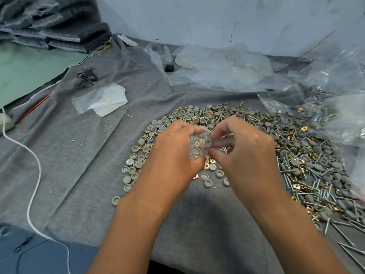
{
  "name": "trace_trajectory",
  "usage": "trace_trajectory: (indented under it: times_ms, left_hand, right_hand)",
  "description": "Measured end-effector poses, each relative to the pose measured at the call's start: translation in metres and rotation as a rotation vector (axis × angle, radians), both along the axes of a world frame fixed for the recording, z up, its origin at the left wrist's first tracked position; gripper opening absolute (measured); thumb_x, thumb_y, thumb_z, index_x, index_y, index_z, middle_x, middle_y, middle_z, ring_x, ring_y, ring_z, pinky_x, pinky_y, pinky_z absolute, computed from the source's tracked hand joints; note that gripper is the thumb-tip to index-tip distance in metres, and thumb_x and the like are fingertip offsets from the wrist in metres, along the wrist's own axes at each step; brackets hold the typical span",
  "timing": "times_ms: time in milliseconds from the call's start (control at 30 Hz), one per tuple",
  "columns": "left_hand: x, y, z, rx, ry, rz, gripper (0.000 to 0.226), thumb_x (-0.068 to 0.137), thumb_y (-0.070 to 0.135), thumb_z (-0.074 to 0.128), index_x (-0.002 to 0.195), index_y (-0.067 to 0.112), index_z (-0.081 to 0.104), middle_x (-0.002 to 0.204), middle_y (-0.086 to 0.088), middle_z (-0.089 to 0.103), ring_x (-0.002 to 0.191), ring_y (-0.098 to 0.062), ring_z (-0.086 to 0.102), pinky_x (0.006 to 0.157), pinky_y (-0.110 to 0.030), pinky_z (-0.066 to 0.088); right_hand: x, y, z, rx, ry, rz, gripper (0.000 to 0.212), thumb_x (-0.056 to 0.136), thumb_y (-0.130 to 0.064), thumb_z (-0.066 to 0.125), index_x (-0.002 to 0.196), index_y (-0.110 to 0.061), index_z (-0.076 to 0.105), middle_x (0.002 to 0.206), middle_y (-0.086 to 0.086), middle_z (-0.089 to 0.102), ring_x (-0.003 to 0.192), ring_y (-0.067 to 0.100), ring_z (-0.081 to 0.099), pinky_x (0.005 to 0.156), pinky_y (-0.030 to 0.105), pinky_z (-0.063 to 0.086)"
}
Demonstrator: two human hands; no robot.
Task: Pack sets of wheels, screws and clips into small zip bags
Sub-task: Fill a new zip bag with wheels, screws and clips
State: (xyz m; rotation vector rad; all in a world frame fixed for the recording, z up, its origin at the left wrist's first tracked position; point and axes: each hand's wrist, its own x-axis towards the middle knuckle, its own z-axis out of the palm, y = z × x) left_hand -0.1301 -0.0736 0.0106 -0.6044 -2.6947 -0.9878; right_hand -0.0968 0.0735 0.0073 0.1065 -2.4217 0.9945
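Small zip bag [199, 144]: clear soft plastic, pinched between fingers of left hand [173, 153] and right hand [243, 147], holding brass clips and round grey wheels. Below: heap [296, 155] of grey wheels, steel screws, brass clips on grey felt-covered counter [88, 165].

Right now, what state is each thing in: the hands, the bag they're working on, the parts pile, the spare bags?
Left hand: closed on the small zip bag.
Right hand: pinching the bag's other side.
Small zip bag: held above the pile, parts already inside; seal not visible.
Parts pile: loose, spread over the grey cloth.
Spare bags: flat, unfilled, heaped near the wall.
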Motion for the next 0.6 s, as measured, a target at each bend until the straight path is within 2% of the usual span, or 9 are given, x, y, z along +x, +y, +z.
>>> trace_trajectory:
  times_ms: [100, 200, 300, 367, 400, 467, 533, 600]
  left_hand:
    - [0.0, 0.0, 0.001, -0.016, -0.011, 0.001, 0.053, 0.076, 0.022, 0.082, 0.127, 0.027, 0.067, 0.113, 0.015, 0.057, 0.083, 0.001, 0.041, 0.08, -0.008, 0.029]
    - [0.001, 0.001, 0.003, -0.023, -0.021, -0.014, 0.049, 0.078, 0.024, 0.081, 0.124, 0.028, 0.068, 0.107, 0.017, 0.055, 0.08, 0.006, 0.045, 0.078, -0.001, 0.03]
    - [0.001, -0.002, 0.005, 0.023, -0.047, 0.007, 0.049, 0.077, 0.025, 0.083, 0.123, 0.031, 0.067, 0.099, 0.021, 0.051, 0.08, 0.011, 0.049, 0.075, 0.001, 0.032]
    - [0.0, -0.007, 0.007, 0.032, -0.05, 0.055, 0.052, 0.076, 0.026, 0.084, 0.124, 0.032, 0.066, 0.1, 0.021, 0.051, 0.081, 0.006, 0.049, 0.075, 0.001, 0.033]
    - [-0.001, -0.011, 0.008, 0.04, -0.043, 0.084, 0.053, 0.076, 0.026, 0.085, 0.126, 0.032, 0.066, 0.101, 0.021, 0.051, 0.08, 0.005, 0.049, 0.075, 0.001, 0.032]
    - [-0.003, -0.016, 0.011, 0.074, -0.029, 0.13, 0.053, 0.077, 0.024, 0.084, 0.127, 0.03, 0.066, 0.1, 0.019, 0.052, 0.078, 0.007, 0.05, 0.073, 0.002, 0.032]
    - [-0.002, -0.018, 0.013, 0.092, -0.024, 0.146, 0.052, 0.077, 0.024, 0.083, 0.127, 0.03, 0.066, 0.098, 0.02, 0.051, 0.078, 0.008, 0.051, 0.071, 0.002, 0.033]
    - [-0.001, -0.018, 0.013, 0.096, -0.027, 0.147, 0.052, 0.078, 0.025, 0.083, 0.127, 0.03, 0.066, 0.097, 0.021, 0.051, 0.078, 0.009, 0.05, 0.071, 0.003, 0.032]
  right_hand:
    - [0.002, 0.001, 0.001, 0.043, 0.008, 0.006, 0.027, 0.075, -0.003, 0.087, 0.086, -0.018, 0.068, 0.083, -0.011, 0.07, 0.078, 0.0, 0.069, 0.069, 0.019, 0.054]
    - [0.003, -0.001, 0.001, 0.075, -0.005, 0.004, 0.021, 0.081, -0.012, 0.085, 0.097, -0.023, 0.075, 0.09, -0.014, 0.075, 0.084, -0.002, 0.069, 0.077, 0.021, 0.056]
    - [0.0, 0.008, -0.003, 0.022, 0.031, -0.011, 0.016, 0.085, -0.017, 0.081, 0.096, -0.027, 0.075, 0.087, -0.021, 0.072, 0.083, -0.007, 0.067, 0.076, 0.011, 0.052]
    - [-0.003, 0.019, -0.011, 0.02, -0.082, -0.036, 0.019, 0.086, -0.02, 0.079, 0.093, -0.036, 0.07, 0.083, -0.026, 0.066, 0.08, -0.009, 0.063, 0.072, 0.007, 0.047]
    - [-0.006, 0.024, -0.018, 0.061, -0.208, -0.045, 0.02, 0.087, -0.023, 0.079, 0.092, -0.039, 0.068, 0.082, -0.026, 0.063, 0.077, -0.007, 0.062, 0.072, 0.011, 0.048]
    - [-0.009, 0.029, -0.033, 0.189, -0.449, -0.057, 0.016, 0.088, -0.031, 0.079, 0.096, -0.039, 0.068, 0.087, -0.021, 0.062, 0.076, -0.001, 0.061, 0.076, 0.029, 0.055]
    - [-0.01, 0.026, -0.045, 0.293, -0.539, -0.048, 0.022, 0.088, -0.039, 0.078, 0.107, -0.036, 0.069, 0.102, -0.014, 0.06, 0.093, 0.01, 0.06, 0.084, 0.035, 0.053]
    - [-0.013, 0.022, -0.051, 0.343, -0.507, -0.058, 0.028, 0.087, -0.045, 0.076, 0.113, -0.036, 0.068, 0.11, -0.011, 0.059, 0.11, 0.014, 0.053, 0.084, 0.034, 0.048]
